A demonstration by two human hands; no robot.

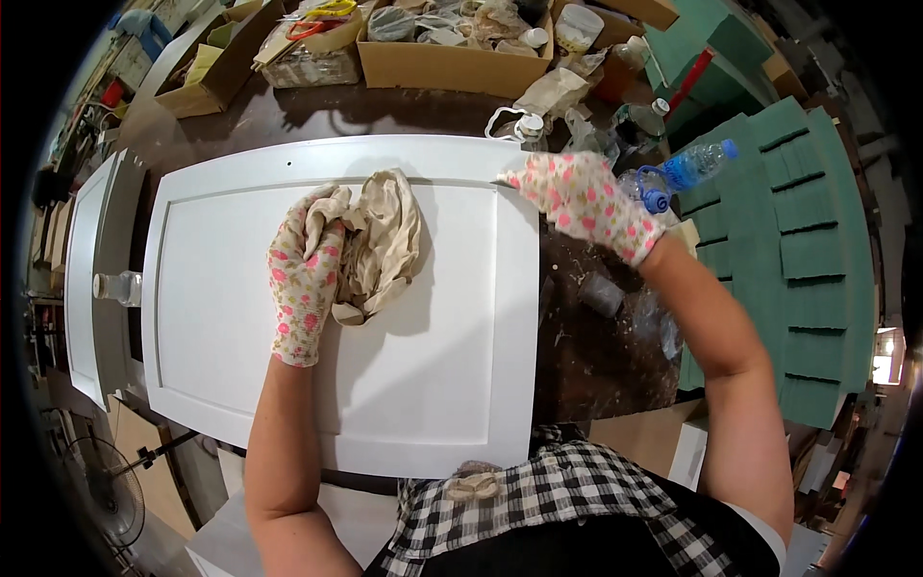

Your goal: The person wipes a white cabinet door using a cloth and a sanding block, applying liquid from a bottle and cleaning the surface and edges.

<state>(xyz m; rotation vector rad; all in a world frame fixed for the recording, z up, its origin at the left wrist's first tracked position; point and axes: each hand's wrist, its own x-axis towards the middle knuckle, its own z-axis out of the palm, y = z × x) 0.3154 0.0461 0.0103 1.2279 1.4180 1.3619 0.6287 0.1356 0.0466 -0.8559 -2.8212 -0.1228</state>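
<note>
Left hand in a flowered work glove, closed on a crumpled beige rag, pressed down on the recessed centre of a white cabinet door panel. Rag bunched on the upper middle of the panel, partly under the glove's fingers. Right hand, same flowered glove, fingers laid flat over the panel's upper right corner, palm down, gripping nothing but steadying the edge.

Panel lying flat, long side across the view, raised border all round; near edge close to the checked apron, right edge just short of bare dark stained tabletop. Open white surface below and right of the rag. Second white panel just beside the left edge, a narrow dark gap between.

Dark worn wooden tabletop, smeared and spotted at right. Stacked green foam sheets well to the right. Clear plastic water bottle with blue cap just beyond the right wrist, lying tilted. Brown cardboard box full of rags and containers along the far edge; smaller open box at far left. Floor fan low at left.
</note>
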